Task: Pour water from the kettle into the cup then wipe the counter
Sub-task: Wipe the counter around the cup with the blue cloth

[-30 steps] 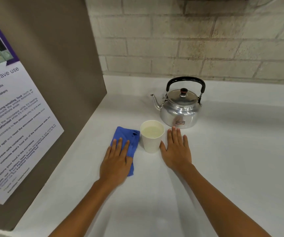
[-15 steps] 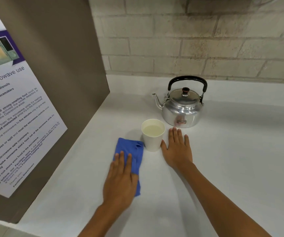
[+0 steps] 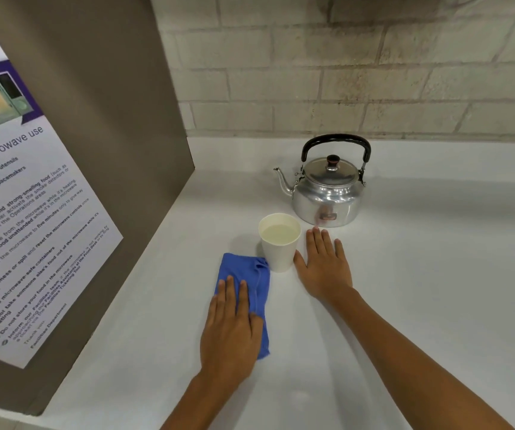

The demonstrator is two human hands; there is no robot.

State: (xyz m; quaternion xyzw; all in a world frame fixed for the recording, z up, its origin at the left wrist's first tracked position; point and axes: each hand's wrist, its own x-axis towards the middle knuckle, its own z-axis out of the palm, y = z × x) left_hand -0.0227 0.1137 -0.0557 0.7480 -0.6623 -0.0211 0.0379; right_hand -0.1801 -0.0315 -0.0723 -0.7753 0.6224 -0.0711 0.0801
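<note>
A shiny metal kettle (image 3: 327, 193) with a black handle stands upright on the white counter (image 3: 420, 274), its spout pointing left. In front of it a white paper cup (image 3: 279, 243) holds water. A blue cloth (image 3: 246, 274) lies flat to the left of the cup. My left hand (image 3: 231, 330) presses flat on the near part of the cloth, fingers together. Flat on the counter just right of the cup rests my right hand (image 3: 323, 265), its thumb close to the cup, holding nothing.
A brown panel (image 3: 100, 119) with a microwave-use poster (image 3: 23, 212) walls off the counter's left side. A brick wall (image 3: 343, 72) runs along the back. The counter stretches bare to the right of the kettle and toward me.
My left hand has slid the blue cloth back toward me along the counter. My right hand, the cup and the kettle have stayed in place.
</note>
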